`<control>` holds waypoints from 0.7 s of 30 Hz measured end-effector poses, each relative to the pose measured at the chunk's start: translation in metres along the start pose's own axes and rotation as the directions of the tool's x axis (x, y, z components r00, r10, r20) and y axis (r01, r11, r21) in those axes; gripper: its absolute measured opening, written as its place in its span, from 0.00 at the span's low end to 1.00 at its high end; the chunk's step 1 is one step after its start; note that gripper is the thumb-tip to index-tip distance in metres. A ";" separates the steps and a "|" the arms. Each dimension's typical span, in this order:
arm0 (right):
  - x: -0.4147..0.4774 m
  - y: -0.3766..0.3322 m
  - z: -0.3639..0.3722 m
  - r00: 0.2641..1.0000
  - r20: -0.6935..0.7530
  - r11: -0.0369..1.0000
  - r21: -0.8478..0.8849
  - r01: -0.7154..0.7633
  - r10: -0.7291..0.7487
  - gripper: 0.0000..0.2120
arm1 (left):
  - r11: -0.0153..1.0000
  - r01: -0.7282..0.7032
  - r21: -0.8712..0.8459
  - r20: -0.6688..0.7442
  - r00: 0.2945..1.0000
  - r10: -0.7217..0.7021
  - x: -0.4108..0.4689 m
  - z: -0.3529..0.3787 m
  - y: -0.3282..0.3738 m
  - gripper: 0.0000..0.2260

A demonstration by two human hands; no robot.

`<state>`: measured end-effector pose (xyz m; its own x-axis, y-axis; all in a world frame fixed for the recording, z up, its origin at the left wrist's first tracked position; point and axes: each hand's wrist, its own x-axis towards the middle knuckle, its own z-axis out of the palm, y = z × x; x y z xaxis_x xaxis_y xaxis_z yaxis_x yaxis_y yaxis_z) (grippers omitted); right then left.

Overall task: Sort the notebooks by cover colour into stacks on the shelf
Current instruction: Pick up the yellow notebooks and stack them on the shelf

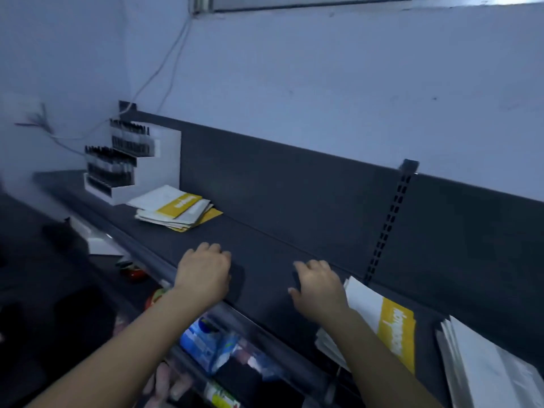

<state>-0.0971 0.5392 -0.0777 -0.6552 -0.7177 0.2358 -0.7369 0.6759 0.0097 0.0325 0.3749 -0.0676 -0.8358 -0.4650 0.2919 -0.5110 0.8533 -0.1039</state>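
1. Left hand (203, 272) and right hand (319, 285) mid-frame, fingers bent on shelf (265, 231); whether they hold anything, I cannot tell.
2. Notebooks: centre-left stack (176, 210), lower-right stack (382, 322).
3. Risk: right forearm nudges lower-right stack off the edge.

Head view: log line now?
left hand: on dark notebook | right hand: on dark item, unclear | yellow-white stack: far left | second stack: near right

— What stands beyond the left hand (203, 272)?
— A dark grey metal back panel (279, 184), and above it a pale blue painted wall (323, 83).
— And higher left?
— There thin white cables (152, 75) hang.
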 end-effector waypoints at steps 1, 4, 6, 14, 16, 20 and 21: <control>0.010 -0.013 0.003 1.000 0.007 1.000 0.002 0.012 -0.012 0.23 | 1.000 0.015 0.009 0.005 1.000 -0.015 0.003 0.002 -0.016 0.15; 0.040 -0.051 0.010 0.999 0.011 0.999 0.015 0.035 -0.036 0.22 | 0.998 0.058 0.029 0.013 0.998 -0.059 0.014 0.009 -0.062 0.15; 0.059 -0.077 0.014 0.999 0.014 0.998 0.035 0.046 -0.047 0.23 | 0.997 0.073 0.030 0.018 0.997 -0.073 0.022 0.015 -0.091 0.15; 0.130 -0.160 0.030 0.997 0.036 0.997 0.057 0.059 -0.061 0.24 | 0.995 0.095 0.029 0.012 0.995 -0.096 0.060 0.039 -0.186 0.14; 0.147 -0.176 0.034 0.997 0.042 0.996 0.059 0.065 -0.068 0.24 | 0.994 0.102 0.028 0.008 0.995 -0.102 0.071 0.045 -0.204 0.15; 0.183 -0.199 0.043 0.995 0.053 0.995 0.061 0.079 -0.082 0.24 | 0.994 0.107 0.012 0.021 0.994 -0.108 0.096 0.062 -0.234 0.16; 0.192 -0.204 0.046 0.995 0.054 0.994 0.065 0.084 -0.087 0.24 | 0.994 0.111 0.011 0.023 0.993 -0.112 0.103 0.066 -0.240 0.16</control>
<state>-0.0806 0.2557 -0.0791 -0.5964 -0.7821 0.1809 -0.7984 0.6012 -0.0334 0.0556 0.1064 -0.0754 -0.7780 -0.5627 0.2795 -0.6031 0.7935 -0.0812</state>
